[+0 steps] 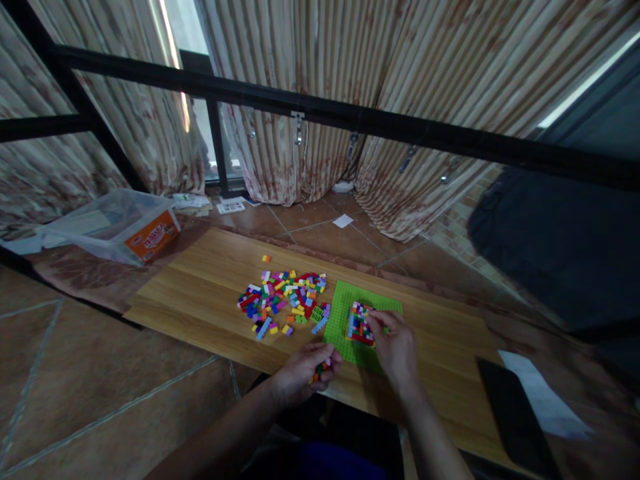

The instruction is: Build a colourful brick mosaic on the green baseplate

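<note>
A green baseplate (350, 303) lies on a low wooden board (210, 293), and a small block of many-coloured bricks (359, 323) is built on it. My right hand (396, 348) rests on the plate beside that block, its fingertips pinched on a small green brick (386, 329) at the block's right edge. Near the board's front edge, my left hand (303, 375) is curled closed around several small coloured bricks (323, 367). A loose pile of coloured bricks (285, 300) is spread on the board left of the plate.
A clear plastic box (113, 223) with an orange label lies on the floor at the far left. A dark flat tablet (515, 417) rests at the board's right end. Curtains and a black metal frame (320, 107) stand behind. The floor is brown tile.
</note>
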The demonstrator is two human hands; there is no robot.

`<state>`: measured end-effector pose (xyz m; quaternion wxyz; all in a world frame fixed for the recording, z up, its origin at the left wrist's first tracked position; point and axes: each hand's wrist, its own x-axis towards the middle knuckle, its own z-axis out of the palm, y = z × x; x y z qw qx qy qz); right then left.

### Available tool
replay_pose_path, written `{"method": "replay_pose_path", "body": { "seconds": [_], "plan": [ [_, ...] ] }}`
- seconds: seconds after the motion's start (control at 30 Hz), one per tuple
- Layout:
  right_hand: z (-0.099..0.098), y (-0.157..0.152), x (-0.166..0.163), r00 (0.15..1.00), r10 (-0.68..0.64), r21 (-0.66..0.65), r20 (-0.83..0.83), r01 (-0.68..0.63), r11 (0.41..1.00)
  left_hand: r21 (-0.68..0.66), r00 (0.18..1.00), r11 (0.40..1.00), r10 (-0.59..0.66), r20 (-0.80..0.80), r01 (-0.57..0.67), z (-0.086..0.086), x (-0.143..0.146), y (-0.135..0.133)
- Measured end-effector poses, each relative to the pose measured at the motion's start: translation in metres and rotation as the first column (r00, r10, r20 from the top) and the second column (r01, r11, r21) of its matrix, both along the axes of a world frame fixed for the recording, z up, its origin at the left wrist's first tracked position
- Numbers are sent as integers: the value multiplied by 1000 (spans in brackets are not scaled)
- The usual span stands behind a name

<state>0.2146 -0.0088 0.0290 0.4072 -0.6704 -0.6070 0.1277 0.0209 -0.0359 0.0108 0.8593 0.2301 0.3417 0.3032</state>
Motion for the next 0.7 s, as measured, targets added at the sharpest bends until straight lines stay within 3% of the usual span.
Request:
{"method": "replay_pose_path", "body": {
  "seconds": [0.33,0.7],
  "plan": [
    [-7,16,-9,975,21,-15,221,-19,1000,1,999,1000,-26,26,26,-2,-2,2],
    [-12,20,-15,992,-39,-68,116,48,997,1,999,999,-37,18,37,-1,-2,2]
  ]
}}
